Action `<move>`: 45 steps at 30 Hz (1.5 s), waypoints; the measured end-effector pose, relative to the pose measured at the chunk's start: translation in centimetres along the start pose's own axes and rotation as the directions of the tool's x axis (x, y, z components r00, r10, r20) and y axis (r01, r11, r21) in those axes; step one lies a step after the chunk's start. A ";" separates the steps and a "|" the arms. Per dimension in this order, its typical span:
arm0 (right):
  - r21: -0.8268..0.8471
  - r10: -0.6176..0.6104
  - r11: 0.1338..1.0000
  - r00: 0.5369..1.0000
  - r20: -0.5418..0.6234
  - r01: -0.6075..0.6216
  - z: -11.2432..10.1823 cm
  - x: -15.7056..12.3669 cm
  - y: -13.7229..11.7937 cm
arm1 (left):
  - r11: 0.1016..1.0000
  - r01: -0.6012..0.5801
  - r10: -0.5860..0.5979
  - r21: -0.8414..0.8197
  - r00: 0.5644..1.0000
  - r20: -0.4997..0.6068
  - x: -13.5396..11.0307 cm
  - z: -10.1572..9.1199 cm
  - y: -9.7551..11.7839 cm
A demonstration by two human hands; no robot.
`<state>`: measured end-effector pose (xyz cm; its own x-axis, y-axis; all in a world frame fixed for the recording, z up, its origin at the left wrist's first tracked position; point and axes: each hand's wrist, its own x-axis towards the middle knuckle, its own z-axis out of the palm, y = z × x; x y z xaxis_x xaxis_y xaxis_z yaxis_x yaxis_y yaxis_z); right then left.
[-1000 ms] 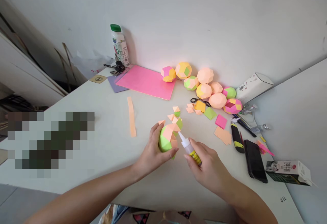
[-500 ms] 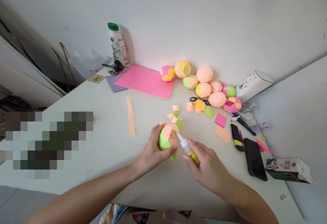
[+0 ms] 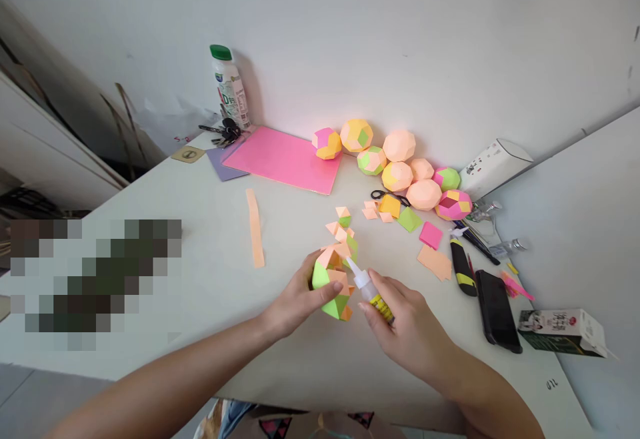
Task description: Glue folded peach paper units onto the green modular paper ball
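My left hand (image 3: 307, 289) is closed around a partly built paper ball (image 3: 327, 287) with peach and green faces and an open right side. Between the fingers and thumb of my right hand (image 3: 407, 315) is a small glue bottle (image 3: 373, 292) with a yellow label. Its white nozzle points up and left, close to the ball's open edge; whether it touches I cannot tell. Just beyond the ball lie small folded peach and green paper pieces (image 3: 344, 215). More peach pieces (image 3: 370, 211) sit farther right.
Finished paper balls (image 3: 425, 195) cluster along the wall, with scissors (image 3: 379, 195) beside them. A pink sheet (image 3: 285, 159), a peach strip (image 3: 255, 229) and a white bottle (image 3: 231, 92) are at left. At right are a utility knife (image 3: 463, 269), a phone (image 3: 499, 312) and a carton (image 3: 563, 332).
My left hand has turned the ball slightly and shifted it down, showing more of its green lower face. The glue bottle's nozzle stays near its open edge.
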<state>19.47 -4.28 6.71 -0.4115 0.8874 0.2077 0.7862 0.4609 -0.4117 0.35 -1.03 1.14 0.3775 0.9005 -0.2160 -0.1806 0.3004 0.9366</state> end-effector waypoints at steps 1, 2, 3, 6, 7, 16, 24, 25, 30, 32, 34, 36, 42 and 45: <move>0.006 0.000 1.000 1.000 0.003 0.000 0.1 0.0 0.0 | 1.000 -0.005 0.005 0.000 1.000 0.003 0.0 0.0 -0.1; 0.010 0.001 1.000 1.000 0.008 -0.001 0.1 0.0 0.0 | 1.000 -0.011 0.011 0.005 1.000 0.005 0.0 0.0 -0.1; 0.014 0.004 1.000 1.000 0.017 -0.004 0.1 0.0 0.0 | 1.000 -0.018 0.018 0.012 1.000 0.006 0.0 0.0 -0.1; 0.018 0.016 1.000 0.999 0.048 -0.017 0.2 -0.1 0.0 | 0.998 -0.035 0.035 0.044 0.999 0.006 0.0 0.0 -0.1; 0.018 0.017 1.000 0.998 0.057 -0.019 0.2 -0.1 0.0 | 0.998 -0.039 0.039 0.053 0.999 0.005 0.0 0.0 -0.1; 0.025 0.027 0.999 0.994 0.107 -0.030 -0.1 0.0 -0.1 | 0.996 -0.065 0.065 0.058 0.998 -0.008 0.0 0.0 0.0; 0.054 0.012 0.998 0.999 0.048 -0.015 -0.4 0.1 0.1 | 0.997 -0.068 0.068 0.037 0.998 0.011 0.1 -0.1 0.0; 0.057 0.010 0.998 0.999 0.039 -0.012 -0.4 0.2 0.1 | 0.997 -0.067 0.067 0.031 0.998 0.015 0.1 -0.1 0.0; 0.060 0.000 0.998 1.000 -0.005 0.000 -0.3 0.4 0.3 | 0.999 -0.040 0.039 0.013 0.999 0.022 0.1 0.0 -0.2; 0.058 -0.004 0.998 1.000 -0.017 0.005 -0.2 0.4 0.4 | 0.999 -0.041 0.041 0.027 0.999 0.013 0.1 -0.1 -0.1; 0.055 -0.008 0.998 1.000 -0.026 0.010 -0.2 0.4 0.5 | 0.998 -0.044 0.044 0.040 0.999 0.007 0.1 -0.1 -0.1; 0.052 -0.009 0.999 0.999 -0.031 0.011 -0.3 0.4 0.6 | 0.998 -0.042 0.042 0.053 0.999 0.002 0.1 -0.1 -0.1; 0.067 -0.014 0.998 1.000 -0.026 0.016 -0.1 0.5 0.5 | 0.995 -0.062 0.064 0.078 0.998 -0.015 0.1 0.1 -0.2; 0.080 -0.023 0.996 1.000 -0.016 0.024 0.1 0.5 0.4 | 0.995 -0.075 0.075 0.071 0.997 -0.002 0.1 0.2 -0.3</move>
<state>19.50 -3.68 6.59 -0.4219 0.8765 0.2317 0.7364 0.4804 -0.4764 0.59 -1.03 0.90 0.3606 0.9213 -0.1454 -0.1434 0.2088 0.9674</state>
